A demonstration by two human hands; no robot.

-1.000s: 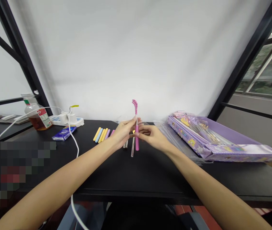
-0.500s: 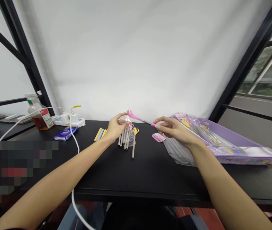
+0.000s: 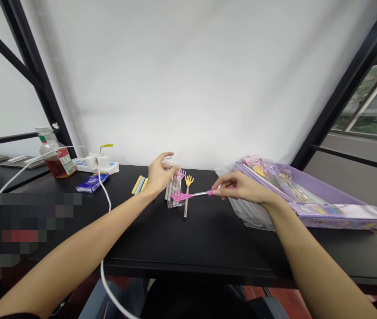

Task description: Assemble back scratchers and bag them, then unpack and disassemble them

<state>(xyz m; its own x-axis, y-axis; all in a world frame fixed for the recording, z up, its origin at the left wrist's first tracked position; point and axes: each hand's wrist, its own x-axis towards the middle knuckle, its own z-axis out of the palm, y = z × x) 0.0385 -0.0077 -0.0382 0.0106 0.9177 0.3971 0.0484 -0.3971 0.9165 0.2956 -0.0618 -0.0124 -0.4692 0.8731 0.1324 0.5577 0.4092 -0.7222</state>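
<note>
My right hand [image 3: 240, 188] grips a pink back scratcher [image 3: 200, 193] by its handle end. Its metal rod points left, and the claw-shaped pink head lies in front of a clear plastic bag [image 3: 175, 205]. My left hand [image 3: 159, 174] pinches that bag near its top, so the bag hangs downward. Behind the bag are several metal rods, partly hidden, with a purple claw head beside them. A yellow-headed back scratcher [image 3: 186, 206] lies on the black table just right of the bag. Yellow and blue handle pieces [image 3: 138, 185] rest left of my left hand.
At right stands a purple box [image 3: 321, 188] holding packaged back scratchers [image 3: 286, 181], with a stack of clear bags [image 3: 251, 212] by its left side. Leftward are a blue packet [image 3: 92, 182], a power strip [image 3: 110, 167], a bottle [image 3: 58, 161] and a white cable [image 3: 106, 195].
The pink back scratcher's head has swung down and its rod now shows longer. The bag in my left hand hangs straighter. My right hand now covers the small pink cards.
</note>
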